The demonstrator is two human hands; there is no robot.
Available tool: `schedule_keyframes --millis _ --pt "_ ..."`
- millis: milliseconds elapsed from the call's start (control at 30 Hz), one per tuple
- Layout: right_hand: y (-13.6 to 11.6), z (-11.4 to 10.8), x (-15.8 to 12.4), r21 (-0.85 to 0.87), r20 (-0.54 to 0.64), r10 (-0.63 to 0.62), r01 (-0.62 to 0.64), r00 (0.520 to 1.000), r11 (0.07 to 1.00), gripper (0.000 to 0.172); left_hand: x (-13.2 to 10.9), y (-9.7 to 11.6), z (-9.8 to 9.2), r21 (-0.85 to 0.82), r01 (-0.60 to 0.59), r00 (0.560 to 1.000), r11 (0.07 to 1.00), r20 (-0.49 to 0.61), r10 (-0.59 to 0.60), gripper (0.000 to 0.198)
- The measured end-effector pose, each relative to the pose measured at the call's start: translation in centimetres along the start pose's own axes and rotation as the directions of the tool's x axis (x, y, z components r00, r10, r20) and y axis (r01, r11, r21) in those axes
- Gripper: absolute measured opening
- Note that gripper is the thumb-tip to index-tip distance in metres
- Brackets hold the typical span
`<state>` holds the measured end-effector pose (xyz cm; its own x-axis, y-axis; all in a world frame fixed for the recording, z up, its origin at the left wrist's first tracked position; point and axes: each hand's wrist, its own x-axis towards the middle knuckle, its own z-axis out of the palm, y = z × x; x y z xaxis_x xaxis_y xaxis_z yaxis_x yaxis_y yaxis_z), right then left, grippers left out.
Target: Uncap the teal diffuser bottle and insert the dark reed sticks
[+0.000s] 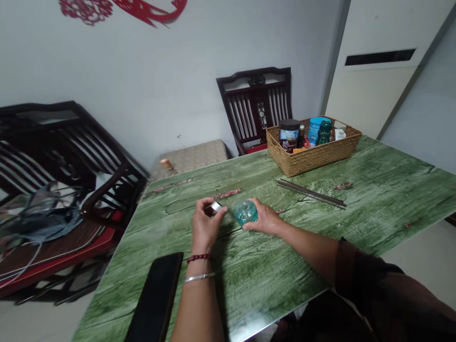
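Between the thumb and fingers of my left hand [207, 222] is a small silver cap [216, 206], held just above the green table [256, 266]. My right hand [261, 217] wraps round the right side of a round bottle of clear teal glass [245, 212], which stands on the table. The bottle's top is uncovered and faces up. A short gap separates the cap from the bottle. Several thin dark sticks [309, 194] lie behind my right hand.
A wicker basket [313, 159] with jars and bottles stands at the back right. A black phone [155, 297] lies at the front left. Dark wooden chairs [258, 102] stand behind the table and at the left. A small wooden object [166, 164] rests on a surface beyond the table's far edge.
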<state>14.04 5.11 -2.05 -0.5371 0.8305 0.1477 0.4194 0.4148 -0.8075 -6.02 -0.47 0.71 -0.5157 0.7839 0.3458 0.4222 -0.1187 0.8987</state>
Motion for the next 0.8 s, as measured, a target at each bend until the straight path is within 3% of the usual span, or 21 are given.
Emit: schedule_keyframes --millis 133,233,300,367,433,500,567,633,700,800 --pt "-0.1 -0.1 0.1 0.005 0.009 0.005 -0.005 1.0 1.0 0.081 0.3 -2.1 -1.8 0.367 -0.065 0.997 0.928 0.054 0.049 0.036" --pt "0.0 -0.3 0.1 -0.012 0.022 0.004 -0.004 1.0 1.0 0.083 0.0 -3.2 -2.8 0.556 -0.105 0.979 0.824 0.204 -0.014 0.032" --pt "0.1 -0.3 0.1 -0.012 0.026 -0.004 0.004 1.0 1.0 0.085 0.0 -3.4 -3.3 0.656 -0.125 0.956 0.744 0.28 -0.086 0.039" --pt "0.1 -0.3 0.2 0.01 0.031 -0.016 0.016 0.999 1.0 0.089 0.0 -2.9 -3.4 0.699 -0.133 0.956 0.702 0.277 -0.094 0.052" --pt "-0.1 -0.3 0.3 0.068 0.034 -0.022 0.02 0.999 0.998 0.096 0.0 -1.8 -3.1 0.661 -0.12 0.971 0.741 0.232 -0.05 0.064" --pt "-0.4 -0.8 0.6 0.16 0.023 -0.018 0.014 1.0 0.987 0.099 -0.1 -0.6 -2.5 0.494 -0.086 0.973 0.865 0.23 -0.034 0.071" --pt "-0.8 -1.9 0.7 0.238 -0.01 0.022 -0.019 1.0 0.971 0.09 -0.3 0.6 -1.6 0.247 -0.012 0.946 0.969 0.318 -0.069 0.078" --pt "-1.0 -3.8 0.6 0.237 -0.052 0.072 -0.058 0.996 0.97 0.071 -0.8 1.3 -0.5 0.073 0.07 0.895 0.995 0.436 -0.095 0.092" --pt "-0.6 -6.5 -0.1 0.107 -0.111 0.07 -0.058 0.991 0.993 0.045 -1.3 1.5 0.7 0.028 0.099 0.868 0.995 0.487 -0.1 0.103" --pt "1.3 -10.6 -1.9 -0.261 -0.246 -0.022 -0.045 0.969 0.964 0.014 -1.9 1.4 2.3 0.07 0.069 0.898 0.995 0.431 -0.093 0.102"
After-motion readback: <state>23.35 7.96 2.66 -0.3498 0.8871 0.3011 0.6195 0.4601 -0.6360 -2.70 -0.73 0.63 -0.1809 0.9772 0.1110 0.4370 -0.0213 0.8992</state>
